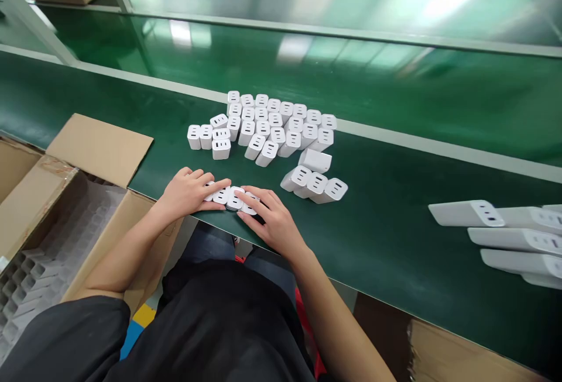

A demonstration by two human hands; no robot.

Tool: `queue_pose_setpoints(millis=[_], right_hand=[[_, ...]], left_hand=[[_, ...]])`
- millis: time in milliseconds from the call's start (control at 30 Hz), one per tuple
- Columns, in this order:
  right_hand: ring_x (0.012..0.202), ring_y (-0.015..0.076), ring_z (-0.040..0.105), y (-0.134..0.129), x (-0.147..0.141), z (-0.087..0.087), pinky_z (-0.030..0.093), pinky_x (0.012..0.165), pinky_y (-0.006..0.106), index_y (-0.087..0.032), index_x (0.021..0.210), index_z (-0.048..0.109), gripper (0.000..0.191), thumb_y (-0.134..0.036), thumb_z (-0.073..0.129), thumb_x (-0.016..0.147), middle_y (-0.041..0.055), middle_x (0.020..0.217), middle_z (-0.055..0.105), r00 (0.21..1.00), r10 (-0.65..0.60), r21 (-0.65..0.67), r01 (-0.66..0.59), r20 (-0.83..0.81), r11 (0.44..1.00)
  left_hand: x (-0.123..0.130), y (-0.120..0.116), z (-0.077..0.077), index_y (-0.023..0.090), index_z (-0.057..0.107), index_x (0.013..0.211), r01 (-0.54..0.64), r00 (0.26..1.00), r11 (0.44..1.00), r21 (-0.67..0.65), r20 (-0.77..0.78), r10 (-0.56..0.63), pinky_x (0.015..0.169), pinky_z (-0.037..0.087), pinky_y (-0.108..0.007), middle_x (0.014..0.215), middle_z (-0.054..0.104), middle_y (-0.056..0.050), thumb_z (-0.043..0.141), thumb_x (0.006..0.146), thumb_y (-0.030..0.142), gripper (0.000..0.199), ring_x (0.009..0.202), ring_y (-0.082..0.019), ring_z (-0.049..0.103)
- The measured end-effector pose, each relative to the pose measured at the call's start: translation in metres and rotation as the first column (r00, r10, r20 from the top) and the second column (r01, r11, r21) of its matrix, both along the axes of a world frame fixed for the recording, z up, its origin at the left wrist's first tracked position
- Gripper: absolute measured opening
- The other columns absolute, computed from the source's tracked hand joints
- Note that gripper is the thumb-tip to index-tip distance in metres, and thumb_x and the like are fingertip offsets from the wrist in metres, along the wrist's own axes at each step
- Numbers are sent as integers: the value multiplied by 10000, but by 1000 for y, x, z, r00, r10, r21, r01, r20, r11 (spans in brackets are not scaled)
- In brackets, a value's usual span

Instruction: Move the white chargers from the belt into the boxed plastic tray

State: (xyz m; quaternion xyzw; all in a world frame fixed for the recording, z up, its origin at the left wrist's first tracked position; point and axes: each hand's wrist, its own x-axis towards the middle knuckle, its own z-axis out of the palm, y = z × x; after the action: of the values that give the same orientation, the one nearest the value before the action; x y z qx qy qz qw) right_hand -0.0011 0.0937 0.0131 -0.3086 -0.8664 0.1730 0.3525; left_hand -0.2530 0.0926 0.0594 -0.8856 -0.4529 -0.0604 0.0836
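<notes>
Several white chargers stand in a short row at the table's front edge, slotted faces up. My left hand grips the left end of this row, fingers over and beside it. Around the right end my right hand is closed, its fingertips on the last chargers. Beyond my hands stands a larger cluster of white chargers, in uneven rows. One charger lies on its side to the right of the cluster, with three tilted chargers just in front of it.
More white chargers lie at the far right of the green table. At the left, an open cardboard box holds a grey moulded tray. A pale strip runs behind the clusters.
</notes>
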Motion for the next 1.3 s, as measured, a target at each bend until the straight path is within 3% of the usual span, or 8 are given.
queue_pose_setpoints(millis=[133, 267, 367, 567, 867, 1000, 1133, 1300], right_hand=[[1210, 258, 533, 0, 3, 8, 489, 1004, 437, -212, 1418, 498, 452, -294, 601, 985, 137, 1379, 532, 999, 22, 30, -21, -29, 999], [1227, 284, 518, -5, -13, 37, 450, 1037, 462, -184, 1412, 481, 531, -269, 681, 928, 164, 1350, 540, 992, 24, 207, 3, -128, 978], [1262, 282, 490, -13, -45, 69, 427, 1067, 436, -136, 1407, 462, 560, -294, 691, 921, 163, 1370, 541, 975, 207, 281, -177, -82, 943], [1262, 297, 430, -33, -120, 102, 379, 1052, 439, -42, 1454, 405, 642, -336, 647, 937, 139, 1453, 494, 851, 464, 341, -525, 247, 780], [1081, 282, 512, -49, -220, 118, 403, 901, 391, -81, 1268, 525, 575, -331, 753, 804, 136, 1212, 622, 574, 694, 368, -816, 434, 445], [1047, 294, 535, -37, -293, 122, 435, 874, 401, -87, 1297, 508, 546, -302, 694, 831, 160, 1231, 613, 471, 731, 362, -876, 495, 319], [1027, 270, 603, -57, -377, 90, 465, 819, 364, -78, 1342, 512, 630, -231, 743, 776, 166, 1306, 586, 215, 684, 241, -969, 698, 58], [979, 202, 646, -145, -456, 24, 479, 730, 296, -132, 1440, 452, 686, -137, 727, 812, 153, 1426, 511, -139, 503, -43, -979, 853, -198]], left_hand=[[-15, -10, 5, 254, 673, 1209, -165, 808, 963, -212, 531, 255, 731, 400, -307, 977, 678, -55, 603, 836, 717, 598, 847, -188, 601], [-18, -43, 14, 264, 549, 1288, -57, 31, 885, -462, 885, 464, 613, 480, -276, 902, 619, -29, 423, 873, 805, 693, 707, -155, 588], [-10, -69, 18, 287, 513, 1216, 283, -539, 841, -462, 648, 537, 521, 472, -256, 759, 554, 18, 477, 830, 827, 665, 572, -131, 552], [-14, -113, 19, 203, 583, 1151, 286, -855, 846, -449, 279, 437, 625, 527, -265, 801, 635, -29, 277, 998, 659, 570, 635, -141, 623], [-67, -212, -13, 182, 600, 1286, -207, -662, 834, -511, 701, 265, 955, 479, -332, 1217, 647, -109, 550, 807, 804, 787, 1108, -232, 608], [-137, -317, -12, 209, 653, 1223, -758, -204, 394, -520, 762, 614, 987, 454, -369, 1175, 672, -90, 482, 951, 583, 494, 1109, -233, 605], [-201, -414, -18, 176, 648, 1236, -899, -287, -152, -411, 291, 912, 1061, 434, -431, 1262, 641, -101, 415, 947, 356, 411, 1186, -274, 574], [-227, -447, -29, 137, 570, 1323, -910, -403, -335, -245, 330, 854, 1064, 439, -453, 1311, 561, -173, 356, 944, 273, 457, 1252, -309, 518]])
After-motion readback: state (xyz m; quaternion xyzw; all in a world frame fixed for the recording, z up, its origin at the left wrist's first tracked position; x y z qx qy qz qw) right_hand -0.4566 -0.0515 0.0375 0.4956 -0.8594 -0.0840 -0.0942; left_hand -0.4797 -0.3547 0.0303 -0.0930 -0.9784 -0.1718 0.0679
